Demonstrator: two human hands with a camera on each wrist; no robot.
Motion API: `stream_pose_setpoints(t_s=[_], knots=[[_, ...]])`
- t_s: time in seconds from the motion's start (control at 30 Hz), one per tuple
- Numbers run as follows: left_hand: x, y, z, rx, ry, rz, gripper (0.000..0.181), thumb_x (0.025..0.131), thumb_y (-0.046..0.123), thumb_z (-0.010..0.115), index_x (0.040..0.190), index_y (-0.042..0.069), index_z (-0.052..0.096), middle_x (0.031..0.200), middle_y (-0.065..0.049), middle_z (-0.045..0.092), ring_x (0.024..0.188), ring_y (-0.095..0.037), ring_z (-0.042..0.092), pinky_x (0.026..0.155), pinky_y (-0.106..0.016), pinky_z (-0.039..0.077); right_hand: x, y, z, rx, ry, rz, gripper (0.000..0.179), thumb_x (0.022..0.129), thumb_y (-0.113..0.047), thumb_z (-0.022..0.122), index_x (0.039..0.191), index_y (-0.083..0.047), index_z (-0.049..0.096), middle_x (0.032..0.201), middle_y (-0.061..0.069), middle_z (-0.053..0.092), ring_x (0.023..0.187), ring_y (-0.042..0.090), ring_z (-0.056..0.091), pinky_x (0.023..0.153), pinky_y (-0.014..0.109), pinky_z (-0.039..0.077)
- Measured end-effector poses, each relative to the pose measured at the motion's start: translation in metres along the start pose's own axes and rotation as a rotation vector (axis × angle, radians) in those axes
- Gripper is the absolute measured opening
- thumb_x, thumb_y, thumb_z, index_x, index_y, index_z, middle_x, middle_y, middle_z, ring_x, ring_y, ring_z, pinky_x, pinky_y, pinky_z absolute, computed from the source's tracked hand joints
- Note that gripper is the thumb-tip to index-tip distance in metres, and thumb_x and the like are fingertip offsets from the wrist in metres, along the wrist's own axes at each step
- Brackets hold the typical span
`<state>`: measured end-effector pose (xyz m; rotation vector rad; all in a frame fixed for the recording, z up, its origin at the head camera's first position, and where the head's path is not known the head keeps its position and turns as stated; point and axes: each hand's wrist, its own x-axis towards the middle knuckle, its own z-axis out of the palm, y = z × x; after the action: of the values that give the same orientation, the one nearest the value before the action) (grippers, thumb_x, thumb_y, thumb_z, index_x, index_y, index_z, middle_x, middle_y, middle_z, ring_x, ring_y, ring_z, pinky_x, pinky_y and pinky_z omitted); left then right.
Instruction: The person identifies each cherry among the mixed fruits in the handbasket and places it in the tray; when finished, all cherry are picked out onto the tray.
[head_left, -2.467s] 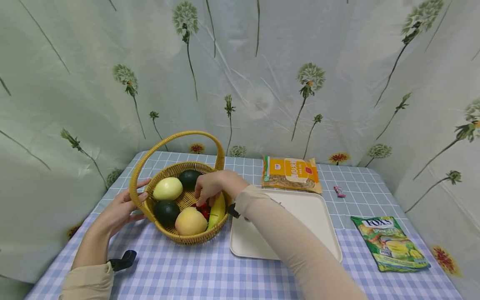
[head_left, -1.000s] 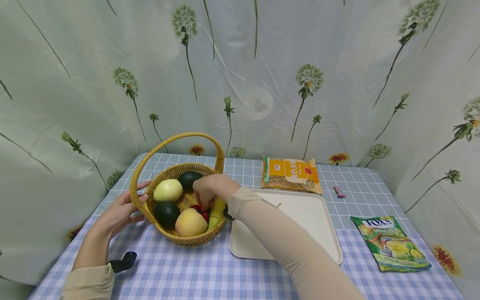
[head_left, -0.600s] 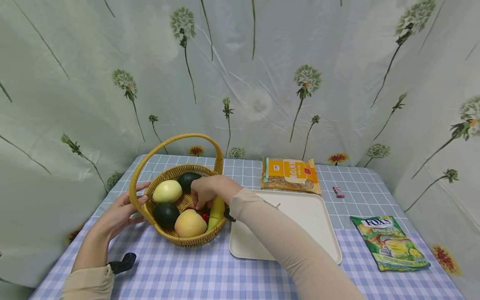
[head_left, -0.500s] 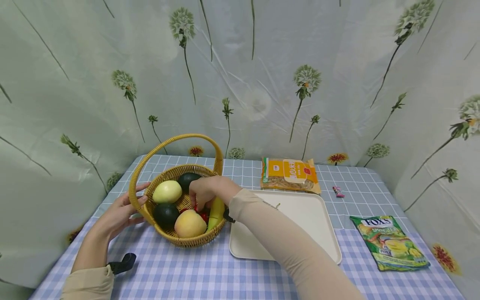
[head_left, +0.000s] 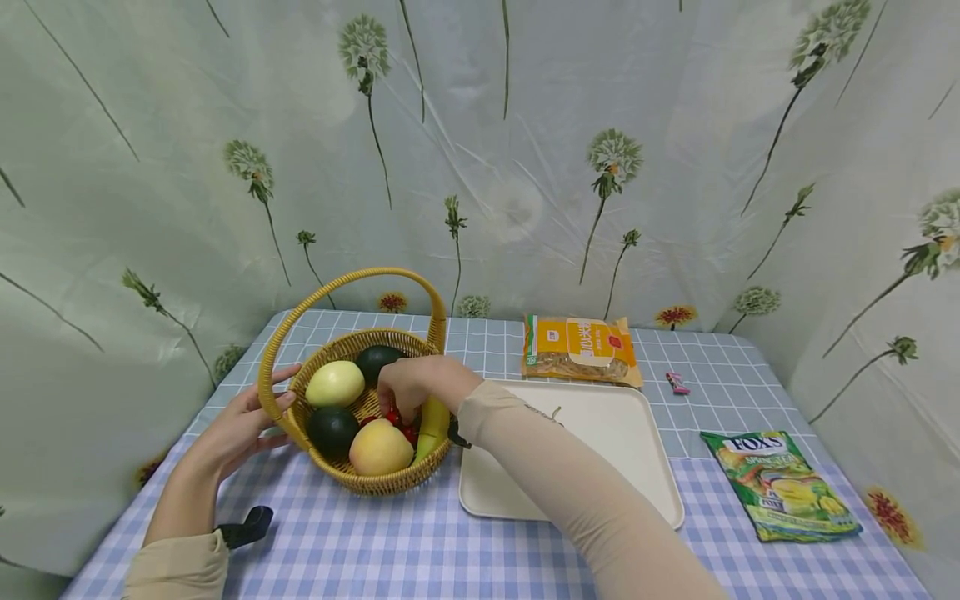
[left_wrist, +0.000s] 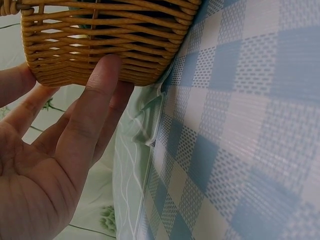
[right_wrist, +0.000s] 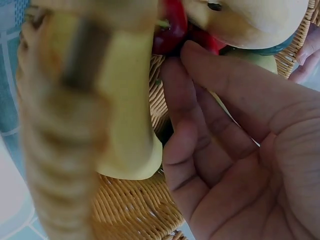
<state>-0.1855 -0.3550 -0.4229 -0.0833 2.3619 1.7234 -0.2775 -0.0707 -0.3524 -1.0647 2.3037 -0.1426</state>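
Observation:
My left hand [head_left: 240,427] stands at the left side of a wicker basket [head_left: 378,482], its extended fingers touching the woven wall [left_wrist: 112,37]. My right hand [head_left: 422,385] reaches into the basket. Thumb and index finger pinch together at a shiny red cherry [head_left: 393,415], partly hidden by the fingertips; in the right wrist view another red cherry [right_wrist: 171,27] lies right beside them. Around the hand sit a peach [head_left: 381,447], a yellow banana [head_left: 432,427], a pale green round fruit [head_left: 335,383] and two dark green fruits, one nearer [head_left: 332,430] and one farther [head_left: 378,364].
The tall basket handle [head_left: 272,358] arches above the fruit. Right of the basket lies a white tray [head_left: 637,467], partly under the right forearm, with a thin stem [head_left: 557,412] showing. Behind it is an orange noodle packet [head_left: 583,348]; farther right are a small pink wrapper [head_left: 677,383] and a green FOX'S bag [head_left: 780,487].
The right hand has shifted slightly left and its fingers have closed together among the red cherries. The left hand stays at the basket's side.

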Motion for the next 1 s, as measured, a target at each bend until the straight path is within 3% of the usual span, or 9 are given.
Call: stream_pose_setpoints(t_s=[0.5,0.73,1.0], knots=[[-0.001,0.000,0.000,-0.006,-0.007,0.013,0.071,0.112,0.038,0.056,0.172,0.019,0.024,0.121,0.025,0.062,0.109,0.002,0.065,0.101,-0.052,0.060,-0.003,0.015,0.004,-0.007,0.101,-0.070,0.015,0.090,-0.025,0.089,0.099,-0.021,0.078,0.102,-0.008,0.070,0.096,0.010,0.059,0.080,0.022,0.050],[-0.001,-0.001,-0.001,-0.018,-0.011,0.017,0.070,0.113,0.036,0.056,0.173,0.019,0.024,0.120,0.026,0.063,0.109,0.001,0.066,0.097,-0.045,0.061,-0.021,0.028,-0.003,0.035,0.140,-0.123,0.022,0.093,-0.028,0.086,0.107,-0.014,0.075,0.094,-0.004,0.066,0.083,0.009,0.056,0.070,0.020,0.048],[-0.001,-0.001,0.000,-0.013,-0.004,0.002,0.072,0.112,0.038,0.057,0.173,0.019,0.023,0.121,0.026,0.061,0.109,0.002,0.065,0.099,-0.047,0.061,-0.048,0.053,-0.008,0.131,0.184,-0.171,0.023,0.095,-0.023,0.084,0.111,-0.011,0.072,0.095,0.000,0.069,0.084,0.009,0.060,0.074,0.021,0.050]])
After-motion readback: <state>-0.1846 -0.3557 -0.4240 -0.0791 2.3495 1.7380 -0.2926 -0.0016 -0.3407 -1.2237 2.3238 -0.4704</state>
